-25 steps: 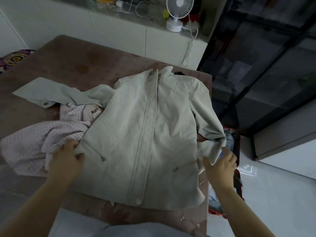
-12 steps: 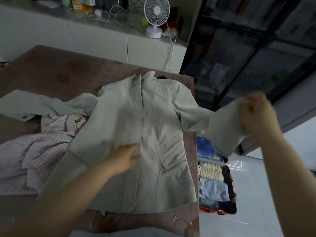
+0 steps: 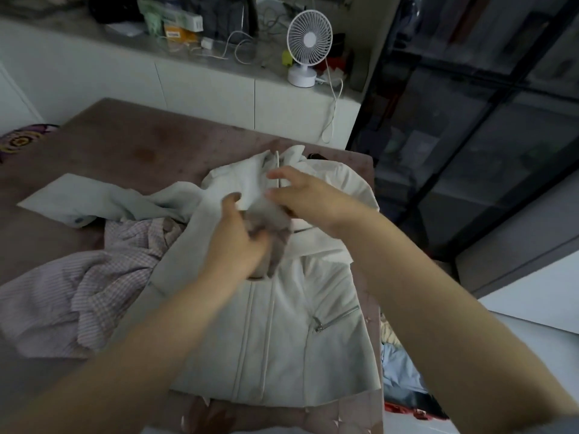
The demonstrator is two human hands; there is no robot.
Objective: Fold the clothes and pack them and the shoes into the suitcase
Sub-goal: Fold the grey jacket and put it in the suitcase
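The left hand (image 3: 238, 245) is curled round a grey, motion-blurred bunch of cloth, probably the cuff end of the folded sleeve (image 3: 319, 245) that lies across the chest of the cream zip-front jacket (image 3: 282, 339). The right hand (image 3: 304, 198) sits just beyond it over the collar, thumb and forefinger apart. Its lower fingers vanish into the blur, so I cannot tell whether it has hold of anything. The jacket lies front up on the mauve-covered bed (image 3: 125, 145), its long axis running near to far, hem towards the person and collar away. The other sleeve (image 3: 94, 198) is not yet folded; it trails out flat to the far left, well apart from both hands, and the left hand is the nearer one to fetch it across. A crumpled checked shirt (image 3: 78, 292) lies just left of the jacket, partly under it. The open suitcase (image 3: 407, 410) is on the floor at near right, below the bed's edge, with folded clothes in it.
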